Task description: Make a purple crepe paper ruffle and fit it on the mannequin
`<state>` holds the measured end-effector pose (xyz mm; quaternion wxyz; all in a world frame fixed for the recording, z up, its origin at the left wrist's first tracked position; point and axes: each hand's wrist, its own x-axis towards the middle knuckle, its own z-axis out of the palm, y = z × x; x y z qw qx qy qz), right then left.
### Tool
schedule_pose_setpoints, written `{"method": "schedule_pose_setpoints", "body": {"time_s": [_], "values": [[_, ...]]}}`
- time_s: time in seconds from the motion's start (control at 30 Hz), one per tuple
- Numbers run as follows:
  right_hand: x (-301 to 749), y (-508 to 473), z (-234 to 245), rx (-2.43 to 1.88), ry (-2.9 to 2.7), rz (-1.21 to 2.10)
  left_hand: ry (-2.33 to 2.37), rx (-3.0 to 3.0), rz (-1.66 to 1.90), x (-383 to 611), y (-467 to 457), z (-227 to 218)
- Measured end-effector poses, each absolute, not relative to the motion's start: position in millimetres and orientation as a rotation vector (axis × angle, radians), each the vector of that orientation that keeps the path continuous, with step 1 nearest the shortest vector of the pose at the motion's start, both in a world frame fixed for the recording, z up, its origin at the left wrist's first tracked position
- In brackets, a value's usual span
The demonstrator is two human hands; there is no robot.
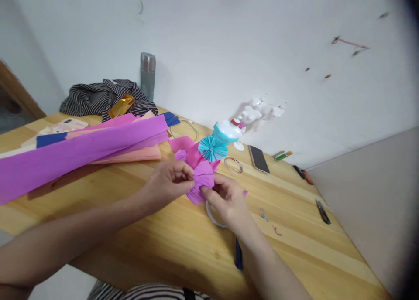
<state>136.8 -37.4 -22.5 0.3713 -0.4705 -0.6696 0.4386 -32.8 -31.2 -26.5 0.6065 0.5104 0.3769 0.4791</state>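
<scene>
Both my hands pinch a folded purple crepe-paper piece [203,180] above the wooden table [157,230]. My left hand [168,182] grips its left edge with closed fingers. My right hand [225,199] holds its lower right side, thumb and fingers pressed together. A white tape roll [212,216] lies under my right hand. Just behind the purple piece lie pink paper [191,154] and a finished teal pleated paper rosette [212,148].
Long purple, pink and peach crepe sheets [75,154] lie across the left. Behind them are a striped cloth [98,98], a gold foil piece [121,106] and a grey flask [148,75]. A phone [258,159], a bangle [233,165], a glue bottle [229,132] and small cutters [322,211] lie right.
</scene>
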Motion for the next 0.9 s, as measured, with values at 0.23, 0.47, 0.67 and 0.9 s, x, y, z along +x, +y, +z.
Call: {"method": "schedule_pose_setpoints", "body": {"time_s": [0.23, 0.47, 0.67, 0.9], "values": [[139.4, -36.6, -8.3, -1.231, -1.696, 1.222, 0.888, 1.191, 1.115, -33.7, -28.9, -26.9], [149.8, -36.7, -2.2, -1.246, -1.719, 1.187, 0.884, 1.159, 1.125, -34.2, -26.3, -29.8], [163.2, -29.8, -5.5, -1.052, -1.706, 1.212, 0.826, 1.104, 0.991, -37.7, -26.8, -22.3], [150.4, -28.9, -7.8, -1.050, -1.650, 1.252, 0.755, 1.418, 0.716, -37.7, -27.3, -24.0]]}}
